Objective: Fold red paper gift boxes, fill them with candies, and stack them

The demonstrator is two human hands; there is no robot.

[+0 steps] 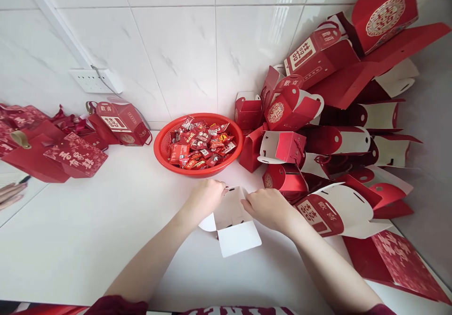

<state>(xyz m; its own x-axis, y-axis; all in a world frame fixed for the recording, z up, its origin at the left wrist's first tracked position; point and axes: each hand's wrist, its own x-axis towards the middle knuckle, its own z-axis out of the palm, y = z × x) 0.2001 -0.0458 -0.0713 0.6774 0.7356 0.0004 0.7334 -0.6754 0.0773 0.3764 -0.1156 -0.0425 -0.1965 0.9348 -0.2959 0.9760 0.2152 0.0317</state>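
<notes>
An unfolded-top paper gift box (231, 213) stands in front of me, its white inside facing up. One white flap (239, 239) hangs toward me, and another sticks out at the left. My left hand (207, 196) is closed on the box's far left edge. At the right edge, my right hand (267, 205) has its fingers curled around the cardboard; the fingertips are partly hidden. Just beyond the hands sits a red plastic basket (160, 152) holding several wrapped candies (201, 143).
Many red gift boxes (287, 110), several with tops open, are piled along the right side. At the left lie red gift bags (76, 155) and a closed red box (122, 122). Another person's hand (12, 195) rests at the far left edge. A tiled wall (176, 60) bounds the table.
</notes>
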